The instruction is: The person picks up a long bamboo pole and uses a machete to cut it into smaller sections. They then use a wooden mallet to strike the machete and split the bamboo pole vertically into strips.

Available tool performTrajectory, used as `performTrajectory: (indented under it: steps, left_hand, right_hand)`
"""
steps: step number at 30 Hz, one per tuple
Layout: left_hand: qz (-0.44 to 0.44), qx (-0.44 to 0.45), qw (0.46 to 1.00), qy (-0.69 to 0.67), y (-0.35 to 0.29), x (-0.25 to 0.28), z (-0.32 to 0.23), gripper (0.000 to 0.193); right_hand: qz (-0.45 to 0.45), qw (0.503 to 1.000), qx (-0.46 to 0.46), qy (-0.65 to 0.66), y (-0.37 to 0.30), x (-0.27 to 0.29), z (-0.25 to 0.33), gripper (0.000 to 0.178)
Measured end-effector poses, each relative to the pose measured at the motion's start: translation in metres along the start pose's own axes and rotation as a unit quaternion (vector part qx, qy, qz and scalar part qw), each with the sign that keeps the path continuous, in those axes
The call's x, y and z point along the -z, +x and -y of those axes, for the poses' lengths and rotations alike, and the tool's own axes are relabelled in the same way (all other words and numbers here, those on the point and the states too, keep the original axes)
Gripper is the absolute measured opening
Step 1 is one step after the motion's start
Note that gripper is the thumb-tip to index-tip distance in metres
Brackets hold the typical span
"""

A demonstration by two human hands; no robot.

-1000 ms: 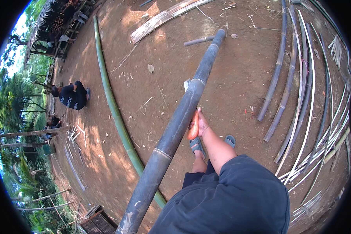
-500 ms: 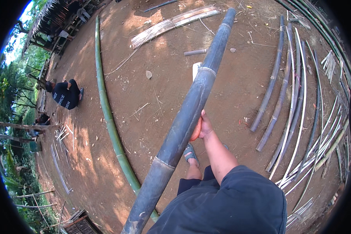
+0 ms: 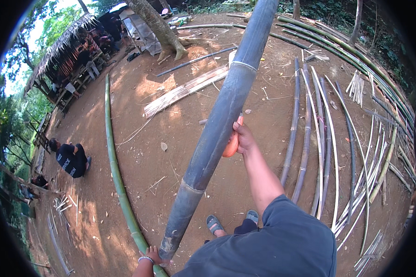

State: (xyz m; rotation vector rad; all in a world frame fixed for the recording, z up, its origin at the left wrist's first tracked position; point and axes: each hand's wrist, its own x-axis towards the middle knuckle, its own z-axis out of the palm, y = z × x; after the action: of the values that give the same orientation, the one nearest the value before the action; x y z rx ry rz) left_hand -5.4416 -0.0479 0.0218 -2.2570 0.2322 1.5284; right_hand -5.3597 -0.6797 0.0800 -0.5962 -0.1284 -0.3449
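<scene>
A thick dark bamboo pole [image 3: 207, 131] slants across the middle, from the lower left up past the top edge. My left hand [image 3: 151, 254], with a beaded bracelet at the wrist, grips the pole's lower end, fingers partly hidden beneath it. Beside the pole's middle, my right hand [image 3: 245, 137] is closed round the orange handle [image 3: 232, 144] of a tool. Most of that tool is hidden behind the pole; a pale flat piece showing farther up may be its blade. Under my left hand runs a long green bamboo pole [image 3: 118, 177] on the ground.
Several dark bamboo lengths [image 3: 304, 138] and pale split strips [image 3: 333, 152] lie to my right. A flattened bamboo piece [image 3: 185, 92] lies ahead. One person [image 3: 72, 159] crouches at the left; a thatched shelter [image 3: 62, 53] and a tree trunk [image 3: 152, 25] stand farther off.
My view has tilted up, bringing in the tree and the ground farther away. The dark pole's lower end and my left hand at it have come into view. My right hand still holds the orange handle.
</scene>
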Motion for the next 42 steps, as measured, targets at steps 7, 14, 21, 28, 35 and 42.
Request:
performTrajectory:
  steps: [7,14,21,28,35,42]
  left_hand:
    - [-0.702,-0.443,0.555,-0.049,-0.238,0.362,-0.236,0.125]
    - [-0.749,-0.522,0.384,-0.141,-0.51,0.461,-0.432,0.141]
    - [-0.753,-0.447,0.443,-0.191,-0.566,0.489,-0.482,0.109]
    - [-0.723,-0.553,0.299,-0.286,-0.522,0.484,-0.434,0.071]
    - [-0.735,-0.553,0.17,-0.353,-0.408,0.514,-0.311,0.09]
    - [-0.684,-0.477,0.053,-0.55,-0.289,0.458,-0.27,0.08]
  right_hand:
    - [-0.068,0.982,0.053,-0.167,-0.022,-0.019,0.065,0.045]
    - [-0.076,0.952,0.076,-0.286,-0.03,-0.028,0.121,0.052]
    - [-0.049,0.938,0.104,-0.328,-0.029,-0.062,0.135,0.058]
    - [-0.091,0.802,0.034,-0.589,-0.015,-0.047,0.144,0.083]
    - [-0.245,0.735,-0.07,-0.628,-0.142,0.072,0.13,0.066]
    - [-0.426,0.703,-0.195,-0.535,-0.327,0.163,0.087,0.032]
